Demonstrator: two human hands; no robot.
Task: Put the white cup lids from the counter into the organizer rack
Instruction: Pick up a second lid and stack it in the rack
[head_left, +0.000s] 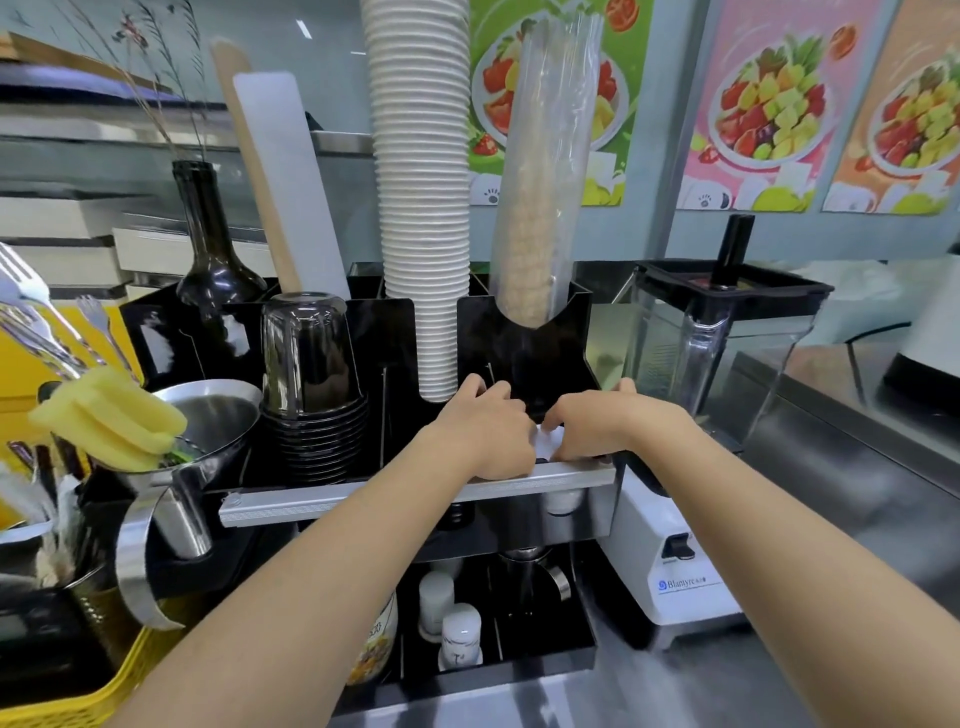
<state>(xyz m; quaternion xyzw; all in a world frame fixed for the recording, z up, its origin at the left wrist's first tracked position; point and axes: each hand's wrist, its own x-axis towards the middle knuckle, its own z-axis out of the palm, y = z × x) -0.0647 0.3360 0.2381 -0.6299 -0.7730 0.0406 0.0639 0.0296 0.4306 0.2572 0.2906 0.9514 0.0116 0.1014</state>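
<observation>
**Both hands at the rack's front right slot**

Two bare forearms reach up from the bottom edge toward the black organizer rack (524, 332). At the frame's centre the left hand (485, 434) and the right hand (602, 428) meet, fingers curled inward around something white (545, 441) that shows only as a sliver between them. That sliver is probably a stack of white cup lids, held from both sides so it stays together while it goes down into the slot. Both hands look closed on it, though the grip itself is hidden by the knuckles.

How the lids lie cannot be read; too little of them shows to tell their axis or which face is up.

The slot sits just behind the metal rail (415, 493) along the rack's front edge, below the sleeve of wrapped cups (540, 197) at 12 o'clock from the hands. At 11 o'clock stands the tall stack of paper cups (421, 182); at 9 o'clock, a pile of dark upturned cups (311, 374). At 3 o'clock the blender (722, 353) stands just beside the rack.
</observation>
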